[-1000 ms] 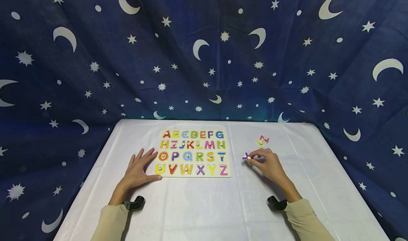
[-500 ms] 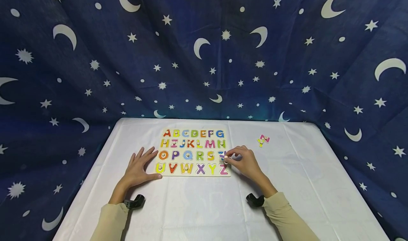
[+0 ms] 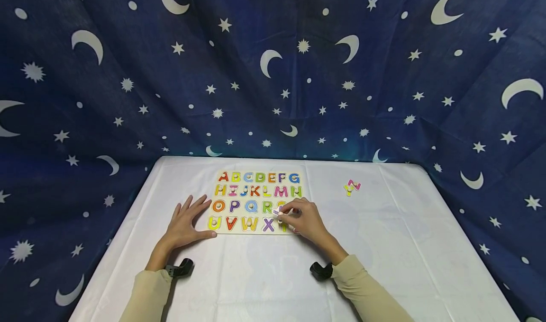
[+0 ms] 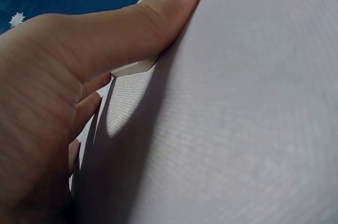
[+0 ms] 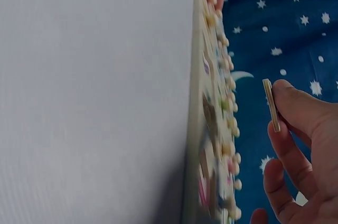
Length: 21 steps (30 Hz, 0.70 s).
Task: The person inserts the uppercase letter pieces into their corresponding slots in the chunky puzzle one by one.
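Observation:
A wooden alphabet puzzle board (image 3: 239, 232) lies flat on the white table. My left hand (image 3: 183, 225) is at its left side with fingers spread; in the left wrist view the thumb (image 4: 158, 20) touches the board's near edge. My right hand (image 3: 308, 221) pinches a purple letter X piece (image 3: 276, 212) between thumb and fingertips, above the lower right of the board. Edge-on in the right wrist view, the thin piece (image 5: 272, 105) is clear of the board. Letters with knobs fill most of the board; the printed purple X (image 3: 268, 225) in the bottom row has no knob.
Two more letter pieces lie right of the board: a yellow Y (image 3: 348, 191) and a pink one (image 3: 355, 184), close together. The white tablecloth (image 3: 405, 246) covers the table. A dark blue curtain (image 3: 239, 66) with moons and stars hangs behind it.
My right hand has lifted the purple X from the table right of the board and carried it left over the board. The left hand stays in place.

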Motion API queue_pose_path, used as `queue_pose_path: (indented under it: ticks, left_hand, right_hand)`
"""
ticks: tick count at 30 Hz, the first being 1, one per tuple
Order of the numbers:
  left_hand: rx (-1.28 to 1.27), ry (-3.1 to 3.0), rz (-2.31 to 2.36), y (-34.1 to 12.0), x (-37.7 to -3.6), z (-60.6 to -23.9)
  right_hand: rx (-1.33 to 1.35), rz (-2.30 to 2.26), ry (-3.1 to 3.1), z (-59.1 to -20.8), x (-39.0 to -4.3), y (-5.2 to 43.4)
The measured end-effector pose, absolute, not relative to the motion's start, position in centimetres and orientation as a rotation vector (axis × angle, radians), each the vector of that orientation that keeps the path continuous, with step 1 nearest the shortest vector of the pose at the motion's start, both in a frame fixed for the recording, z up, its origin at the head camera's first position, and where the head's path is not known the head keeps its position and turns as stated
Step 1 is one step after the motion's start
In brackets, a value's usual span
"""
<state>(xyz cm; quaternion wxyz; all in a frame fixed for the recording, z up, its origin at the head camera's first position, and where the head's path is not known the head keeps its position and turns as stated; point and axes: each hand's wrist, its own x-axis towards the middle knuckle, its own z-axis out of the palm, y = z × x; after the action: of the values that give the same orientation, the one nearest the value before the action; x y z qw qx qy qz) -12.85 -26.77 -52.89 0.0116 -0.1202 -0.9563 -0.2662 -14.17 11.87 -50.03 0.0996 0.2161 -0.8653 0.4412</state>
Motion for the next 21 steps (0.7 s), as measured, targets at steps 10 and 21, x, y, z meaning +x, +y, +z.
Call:
queue_pose_path:
  ticks: [10, 21]
  left_hand:
    - [-0.371, -2.989, -0.836, -26.7, -12.8, -52.9]
    - [-0.370, -2.985, -0.846, -26.7, -12.8, -52.7]
  right_hand:
    - [0.656, 1.226, -2.550, -51.2, -13.8, 9.4]
    - [0.532, 1.065, -2.666, -52.0, -13.1, 8.0]
